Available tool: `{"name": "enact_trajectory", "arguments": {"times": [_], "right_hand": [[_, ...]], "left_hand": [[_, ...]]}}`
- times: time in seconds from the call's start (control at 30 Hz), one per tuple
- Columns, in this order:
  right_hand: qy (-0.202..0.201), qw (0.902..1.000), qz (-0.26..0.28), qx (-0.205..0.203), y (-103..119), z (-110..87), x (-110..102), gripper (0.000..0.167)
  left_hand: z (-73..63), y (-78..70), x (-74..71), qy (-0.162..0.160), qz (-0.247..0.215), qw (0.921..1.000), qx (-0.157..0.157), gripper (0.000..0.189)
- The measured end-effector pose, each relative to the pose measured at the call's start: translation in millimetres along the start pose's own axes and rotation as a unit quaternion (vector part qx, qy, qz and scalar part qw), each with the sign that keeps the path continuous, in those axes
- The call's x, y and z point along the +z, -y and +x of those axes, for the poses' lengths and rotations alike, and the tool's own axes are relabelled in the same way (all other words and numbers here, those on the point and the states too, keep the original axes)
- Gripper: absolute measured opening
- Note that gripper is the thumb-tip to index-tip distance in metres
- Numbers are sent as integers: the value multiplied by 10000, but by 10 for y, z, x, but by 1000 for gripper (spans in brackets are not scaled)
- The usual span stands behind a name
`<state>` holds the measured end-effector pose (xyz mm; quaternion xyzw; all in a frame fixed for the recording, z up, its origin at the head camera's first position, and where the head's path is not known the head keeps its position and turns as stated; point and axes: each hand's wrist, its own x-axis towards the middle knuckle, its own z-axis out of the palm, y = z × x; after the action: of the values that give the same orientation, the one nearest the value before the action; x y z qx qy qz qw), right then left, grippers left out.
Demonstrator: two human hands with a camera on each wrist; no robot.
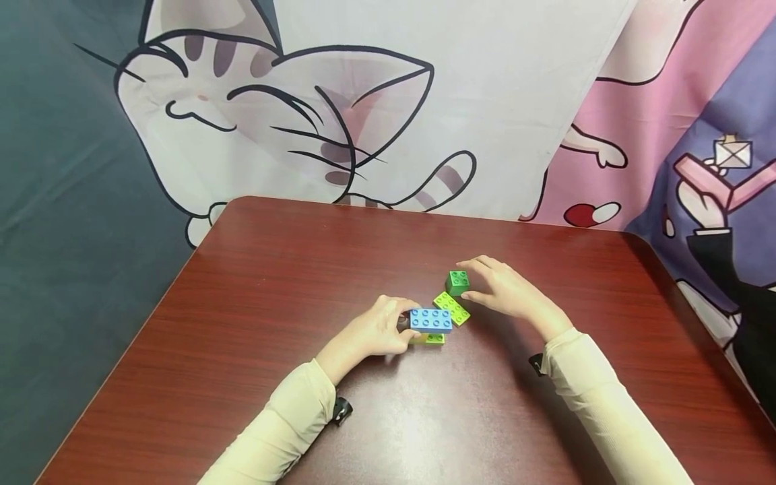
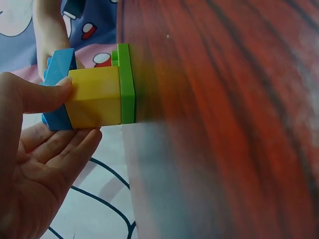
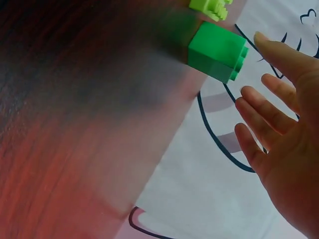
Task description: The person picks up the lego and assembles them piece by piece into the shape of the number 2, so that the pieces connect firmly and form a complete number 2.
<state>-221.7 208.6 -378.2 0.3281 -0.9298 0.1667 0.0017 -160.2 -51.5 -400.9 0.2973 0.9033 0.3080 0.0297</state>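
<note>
My left hand (image 1: 383, 325) holds a small stack of toy building bricks between thumb and fingers. A blue brick (image 1: 431, 320) tops it, a yellow block (image 2: 94, 95) forms the middle, and a thin light-green plate (image 2: 127, 83) is at the bottom. In the left wrist view the thumb lies across the blue and yellow sides. My right hand (image 1: 498, 288) has its fingers spread apart beside a green brick (image 1: 457, 283) with studs on top. The right wrist view shows a gap between that hand and the green brick (image 3: 217, 51). A loose lime-green plate (image 1: 451, 308) lies between stack and green brick.
Everything stands on a reddish-brown wooden table (image 1: 291, 269) with rounded far corners. Behind its far edge hangs a cloth (image 1: 509, 101) printed with a cartoon cat and other figures. Dark wrist straps (image 1: 342, 409) show below the sleeves.
</note>
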Motion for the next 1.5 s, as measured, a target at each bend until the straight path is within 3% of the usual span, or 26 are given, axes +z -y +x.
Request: {"name": "enact_trajectory", "arguments": {"times": [0.4,0.83,1.23,1.5], "right_hand": [[222,9995,88,186,-79,99,134,63],[73,9999,126,92,-231,109,289,41],[35,9984,216,522,-115,47,171,47],[22,9986,239,471,27,-17,82,49]], "left_hand": [[-16,-12,-10,51,27,9999,-91,35],[1,-14,5,134,11,9997,-192,35],[0,-13,-16,178,-77,9994,-273,36],[-13,-29,-11,259,-68,9984,-503,38]]}}
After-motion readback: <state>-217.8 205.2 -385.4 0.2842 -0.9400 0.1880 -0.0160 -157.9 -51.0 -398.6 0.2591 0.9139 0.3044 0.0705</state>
